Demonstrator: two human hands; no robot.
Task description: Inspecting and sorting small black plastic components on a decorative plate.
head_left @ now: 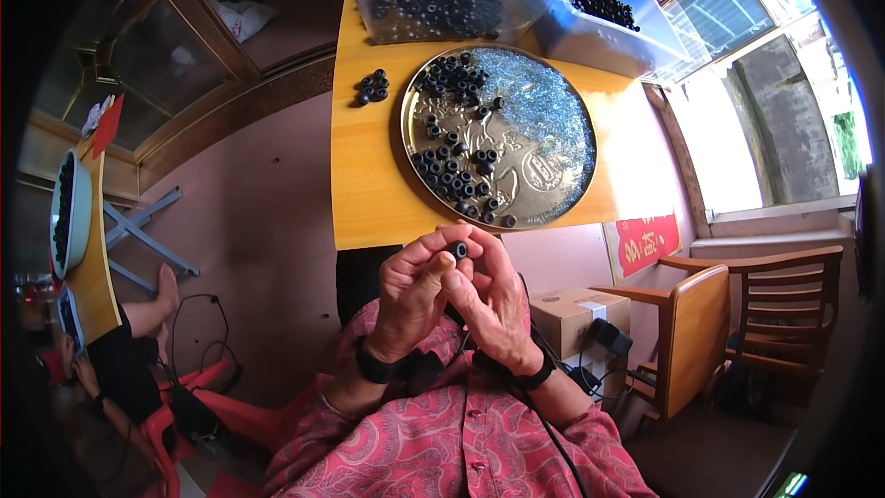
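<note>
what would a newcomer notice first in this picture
Probably the round metallic tray on the yellow table, with black pieces over its left part and a glittery blue patch at its upper right. Just below it in the picture, the left hand and right hand meet around one black piece.

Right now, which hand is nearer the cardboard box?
Right. In the head view, the right hand is just left of the cardboard box, apart from it; the left hand is farther left, on the right hand's far side from the box.
</note>
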